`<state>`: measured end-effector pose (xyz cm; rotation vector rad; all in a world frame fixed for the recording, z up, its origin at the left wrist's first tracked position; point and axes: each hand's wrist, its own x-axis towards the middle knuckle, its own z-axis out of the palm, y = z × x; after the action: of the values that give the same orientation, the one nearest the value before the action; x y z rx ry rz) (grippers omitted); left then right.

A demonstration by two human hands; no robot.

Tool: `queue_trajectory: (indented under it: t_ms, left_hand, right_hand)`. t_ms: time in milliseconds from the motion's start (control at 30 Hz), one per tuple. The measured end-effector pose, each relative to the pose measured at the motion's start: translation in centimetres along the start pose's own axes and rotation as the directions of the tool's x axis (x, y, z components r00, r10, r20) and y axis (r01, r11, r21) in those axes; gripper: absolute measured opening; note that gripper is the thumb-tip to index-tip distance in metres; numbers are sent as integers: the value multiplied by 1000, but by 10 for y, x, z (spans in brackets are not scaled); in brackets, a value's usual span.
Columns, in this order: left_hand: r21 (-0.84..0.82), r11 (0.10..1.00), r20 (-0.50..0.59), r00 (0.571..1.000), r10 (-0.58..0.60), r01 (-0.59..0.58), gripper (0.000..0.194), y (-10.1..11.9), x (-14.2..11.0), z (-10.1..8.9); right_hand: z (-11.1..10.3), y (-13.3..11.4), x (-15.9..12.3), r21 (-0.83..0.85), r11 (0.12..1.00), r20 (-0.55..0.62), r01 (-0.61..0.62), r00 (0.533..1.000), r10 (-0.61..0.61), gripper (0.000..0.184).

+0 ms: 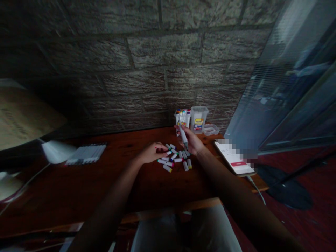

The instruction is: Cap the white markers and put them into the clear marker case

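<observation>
Reddish-brown wood forms the bench [110,185], where short white caps [167,168] with coloured ends lie loosely spread within easy reach of both hands. The right hand [195,141] is closed on a white marker [183,135], held aslant with its dark end up; gripping it by the barrel seems to leave both ends free. The left hand [153,153] hovers low at the caps' left edge, fingers curved and partly spread, thumb close to them; I cannot tell whether it pinches any. Behind, a translucent box [179,125] keeps more markers upright, probably so their coloured ends show. 1 other box [199,119] stands beside it, near a low plastic tray [211,130]. The tablet [237,164] lies at the right, perhaps to keep its screen visible.
</observation>
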<state>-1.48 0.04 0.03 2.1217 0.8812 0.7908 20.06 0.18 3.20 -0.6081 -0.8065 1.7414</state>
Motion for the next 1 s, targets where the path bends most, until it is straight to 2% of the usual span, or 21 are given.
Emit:
queue_trajectory:
  t_ms: [133,200,300,367,433,500,567,633,700,767,800,867,900,933,1000]
  left_hand:
    - [71,997,-16,1000,11,-9,16,-2,-1,5]
    - [49,999,-26,1000,-1,2,17,0,-1,6]
    - [-92,995,-59,998,-29,23,19,10,0,6]
    - [-244,969,-95,993,-74,49,25,20,1,4]
    - [-412,908,-141,979,-147,77,36,29,1,1]
    - [-572,812,-119,968,-222,117,45,35,2,-1]
    - [-690,711,-106,953,-285,136,44,36,2,-3]
    - [-761,637,-138,929,-343,122,38,35,4,-4]
    - [-798,595,-195,895,-402,93,34,31,5,-7]
    - [-821,569,-272,843,-463,48,33,26,7,-11]
    - [-832,555,-323,810,-489,3,33,23,7,-15]
    - [-854,514,-394,742,-542,-78,34,17,6,-27]
    - [-862,491,-428,703,-567,-129,33,13,5,-34]
    - [-867,463,-456,668,-589,-183,30,10,2,-43]
    - [-877,394,-477,580,-660,-274,23,2,-4,-61]
  right_hand:
    - [0,2,0,7,1000,14,-3,1000,3,37]
    - [0,2,0,13,1000,21,7,1000,-8,36]
    - [2,2,-1,14,1000,3,14,1000,-14,39]
    - [4,1,-2,25,1000,7,8,1000,-8,42]
    - [6,0,-3,38,999,34,1,999,-2,44]
    - [5,1,-3,46,999,55,-3,998,0,46]
    - [3,2,-2,21,1000,59,-1,998,0,46]
    - [0,3,-2,-81,997,72,1,997,5,42]
    - [1,3,-5,-270,963,126,18,992,17,36]
    - [8,4,-13,-491,868,251,78,966,55,33]
    - [15,6,-19,-594,796,352,121,928,121,32]
    - [34,13,-35,-738,639,512,219,798,318,33]
    - [46,19,-44,-783,557,533,278,761,370,33]
    - [58,27,-53,-823,456,517,338,779,355,33]
    - [80,45,-69,-918,161,395,364,878,271,40]
